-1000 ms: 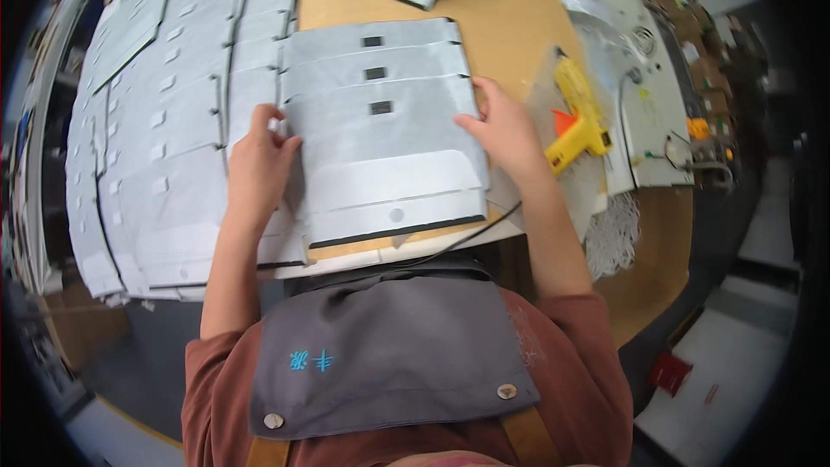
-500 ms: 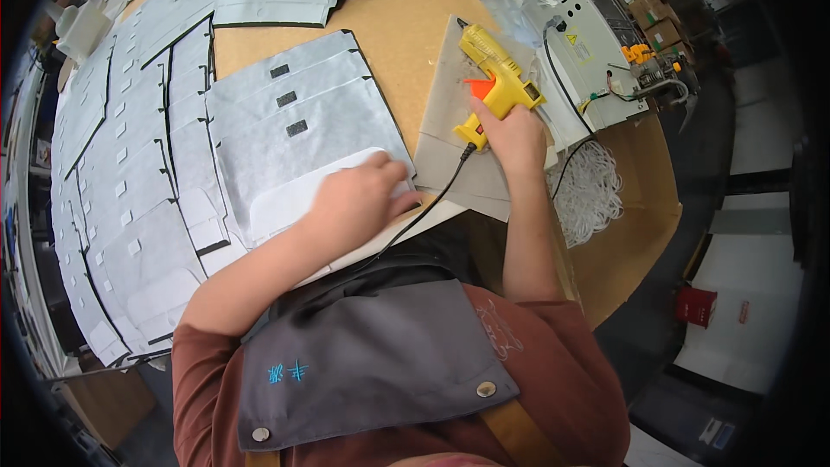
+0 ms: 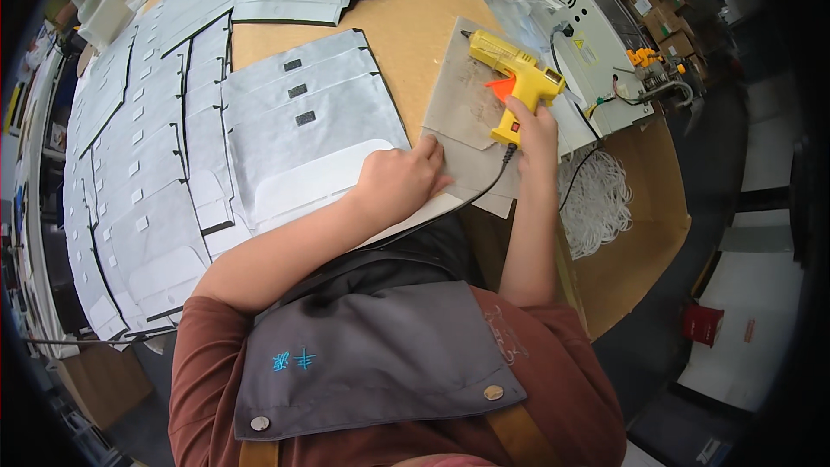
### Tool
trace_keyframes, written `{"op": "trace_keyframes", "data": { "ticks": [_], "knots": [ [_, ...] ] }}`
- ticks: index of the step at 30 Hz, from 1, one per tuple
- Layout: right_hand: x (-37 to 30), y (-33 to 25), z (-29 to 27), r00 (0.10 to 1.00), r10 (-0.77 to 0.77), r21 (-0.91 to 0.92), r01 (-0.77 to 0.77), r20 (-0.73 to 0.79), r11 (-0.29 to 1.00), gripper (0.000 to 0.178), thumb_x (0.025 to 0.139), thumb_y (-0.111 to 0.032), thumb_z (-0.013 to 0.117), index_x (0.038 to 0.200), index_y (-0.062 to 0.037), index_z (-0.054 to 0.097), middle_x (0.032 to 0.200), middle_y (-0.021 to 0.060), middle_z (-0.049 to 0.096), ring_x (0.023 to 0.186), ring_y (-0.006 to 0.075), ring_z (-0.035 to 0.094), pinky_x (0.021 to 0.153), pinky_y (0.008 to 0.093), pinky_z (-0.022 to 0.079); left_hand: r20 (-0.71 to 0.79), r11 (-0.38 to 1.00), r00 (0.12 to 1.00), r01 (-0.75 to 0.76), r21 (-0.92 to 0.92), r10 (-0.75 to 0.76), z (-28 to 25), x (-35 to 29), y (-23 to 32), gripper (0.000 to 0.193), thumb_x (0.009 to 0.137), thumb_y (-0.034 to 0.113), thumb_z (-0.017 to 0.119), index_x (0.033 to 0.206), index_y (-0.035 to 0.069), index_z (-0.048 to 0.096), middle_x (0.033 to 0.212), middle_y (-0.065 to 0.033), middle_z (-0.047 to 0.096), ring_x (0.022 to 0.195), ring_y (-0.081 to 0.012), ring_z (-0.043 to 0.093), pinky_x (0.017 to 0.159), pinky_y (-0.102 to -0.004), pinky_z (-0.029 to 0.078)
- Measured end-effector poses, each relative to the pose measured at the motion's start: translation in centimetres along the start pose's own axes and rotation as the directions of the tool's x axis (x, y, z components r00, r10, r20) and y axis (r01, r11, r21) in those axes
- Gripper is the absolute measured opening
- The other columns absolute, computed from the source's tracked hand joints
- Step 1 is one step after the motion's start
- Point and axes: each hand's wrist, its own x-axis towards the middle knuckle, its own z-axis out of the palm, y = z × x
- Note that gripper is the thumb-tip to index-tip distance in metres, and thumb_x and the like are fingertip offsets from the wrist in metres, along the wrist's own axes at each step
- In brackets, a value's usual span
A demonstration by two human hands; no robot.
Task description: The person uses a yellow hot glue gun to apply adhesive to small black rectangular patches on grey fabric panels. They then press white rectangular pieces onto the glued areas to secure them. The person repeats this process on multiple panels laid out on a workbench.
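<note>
My right hand (image 3: 538, 137) grips a yellow hot glue gun (image 3: 517, 69) by its handle, near the orange trigger. Its nozzle points to the far left above a stained cardboard sheet (image 3: 462, 91), and a black cord hangs from the handle. My left hand (image 3: 402, 175) rests at the left edge of that cardboard, fingers bent and drawn together; whatever may be between the fingertips is hidden. Left of it lies a light grey fabric panel (image 3: 268, 134) with several dark patches and a white strip (image 3: 320, 177) along its near side, partly under my wrist.
Overlapping grey panels with small white squares (image 3: 134, 169) spread over the left of the table. More panels (image 3: 290, 0) lie at the back beside a white bottle (image 3: 104, 17). To the right stand a machine (image 3: 596, 52) and a carton (image 3: 648, 225) with white cord loops (image 3: 596, 207).
My left hand has moved right, off the panel's near corner and onto the cardboard's edge. The glue gun, still in my right hand, has shifted slightly right. The whole view has shifted a little.
</note>
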Motion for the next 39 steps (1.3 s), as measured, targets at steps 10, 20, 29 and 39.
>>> {"op": "trace_keyframes", "data": {
  "ticks": [10,20,29,39],
  "knots": [
    [-1.3,-9.2,-3.9,0.977,-0.107,0.646,-0.037,0.183,0.762,0.038,0.093,-0.024,0.065,0.122,-0.0033,0.053,0.095,0.0079,0.064,0.079,0.0163,0.064,0.069,0.0296,0.055,0.170,0.739,0.982,0.056,-0.671,0.080,-3.8,-2.3,1.6,0.042,0.102,0.042,0.045,0.121,0.008,0.062,0.121,-0.0132,0.064,0.093,-0.0318,0.067,0.077,-0.0402,0.053],
    [4.5,-21.1,-6.1,0.628,-0.668,0.864,-0.014,0.400,0.504,0.063,0.089,-0.021,0.062,0.143,0.0010,0.039,0.155,0.0229,0.030,0.081,0.0092,0.055,0.075,0.0266,0.045,0.525,0.397,0.851,0.486,-0.779,-0.011,-12.1,-13.7,-5.8,0.023,0.097,0.023,0.063,0.100,0.002,0.072,0.080,-0.0053,0.070,0.077,-0.0111,0.065,0.066,-0.0282,0.049],
    [3.1,-19.1,-3.1,0.516,-0.543,0.617,0.035,0.663,0.786,0.065,0.097,-0.029,0.054,0.149,0.0026,0.030,0.157,0.0178,0.027,0.092,0.0182,0.049,0.084,0.0340,0.047,0.406,0.662,0.908,0.366,-0.654,-0.101,-9.4,-18.6,-8.0,0.022,0.092,0.027,0.066,0.100,0.008,0.074,0.088,-0.0104,0.072,0.078,-0.0297,0.068,0.070,-0.0370,0.054],
    [-4.4,-14.1,5.5,0.652,-0.275,0.072,0.321,0.706,0.944,0.067,0.086,-0.026,0.062,0.139,0.0071,0.037,0.131,0.0251,0.049,0.128,0.0362,0.047,0.098,0.0404,0.048,-0.019,0.960,0.995,0.094,-0.265,-0.103,-7.0,-15.7,-13.2,0.014,0.087,0.022,0.070,0.094,0.010,0.067,0.084,-0.0006,0.067,0.060,-0.0198,0.062,0.049,-0.0308,0.048]
  ]
}}
